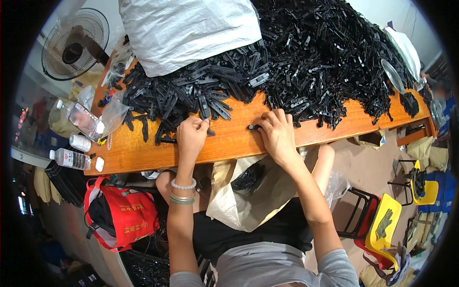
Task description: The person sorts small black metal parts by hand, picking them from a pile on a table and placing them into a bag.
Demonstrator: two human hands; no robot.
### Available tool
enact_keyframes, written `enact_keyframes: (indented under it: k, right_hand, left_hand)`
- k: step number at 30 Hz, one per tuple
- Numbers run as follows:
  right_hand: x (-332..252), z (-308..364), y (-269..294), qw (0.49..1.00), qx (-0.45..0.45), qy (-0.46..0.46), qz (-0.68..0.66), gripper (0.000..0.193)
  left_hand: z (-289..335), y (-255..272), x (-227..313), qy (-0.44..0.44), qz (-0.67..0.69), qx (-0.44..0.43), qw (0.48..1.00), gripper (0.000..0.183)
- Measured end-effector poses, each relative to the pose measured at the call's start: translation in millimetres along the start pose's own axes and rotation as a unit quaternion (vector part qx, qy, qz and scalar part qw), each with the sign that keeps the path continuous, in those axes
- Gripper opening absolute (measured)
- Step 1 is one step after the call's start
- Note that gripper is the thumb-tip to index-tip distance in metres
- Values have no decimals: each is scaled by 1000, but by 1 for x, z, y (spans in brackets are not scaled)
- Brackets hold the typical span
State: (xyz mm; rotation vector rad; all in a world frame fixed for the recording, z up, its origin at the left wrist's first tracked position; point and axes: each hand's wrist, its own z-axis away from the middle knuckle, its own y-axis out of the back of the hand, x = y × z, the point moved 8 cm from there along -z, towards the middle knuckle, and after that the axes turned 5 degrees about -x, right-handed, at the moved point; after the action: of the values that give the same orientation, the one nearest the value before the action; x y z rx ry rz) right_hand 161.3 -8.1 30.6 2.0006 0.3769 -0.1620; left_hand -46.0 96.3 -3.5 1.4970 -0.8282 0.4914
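My left hand (192, 136) is closed in a pinch over the table's near side, with a small black plastic piece showing at its thumb. To the right, my right hand (277, 135) has its fingers curled on another black plastic piece (252, 127), whose end sticks out past the fingertips. Just beyond my left hand lies a heap of larger long black plastic parts (179, 93). A much bigger pile of thin black plastic parts (315, 62) spreads across the far right side. An open woven sack (267, 205) rests on my lap, with black pieces inside.
The wooden table (229, 138) holds a white woven sack (191, 33) at the back. Plastic bottles (71, 159) and a white thread spool (80, 142) stand at its left end. A fan (74, 45) is behind. A red bag (124, 215) sits below left; a yellow chair (382, 229) is right.
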Motion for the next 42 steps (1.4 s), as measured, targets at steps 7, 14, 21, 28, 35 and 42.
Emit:
enact_keyframes:
  k: [7,14,21,28,35,42]
  right_hand:
    - [-13,29,15,925,-19,-68,-373,26]
    - [-46,34,14,890,-109,22,-442,19]
    - [-39,48,18,897,-37,1,-441,20]
    - [-41,52,36,922,-15,-3,-386,38]
    - [-38,61,23,884,-103,8,-456,46]
    - [-39,58,28,866,-132,5,-481,44]
  left_hand:
    - [54,-14,-5,35,324,-119,938,7]
    - [93,-37,38,96,424,-328,839,24]
    - [109,-23,81,-43,235,-289,927,36]
    - [117,-8,105,-214,105,-226,945,32]
    - [128,-7,113,-287,52,-178,940,30]
    - [133,-10,108,-274,33,-200,940,31]
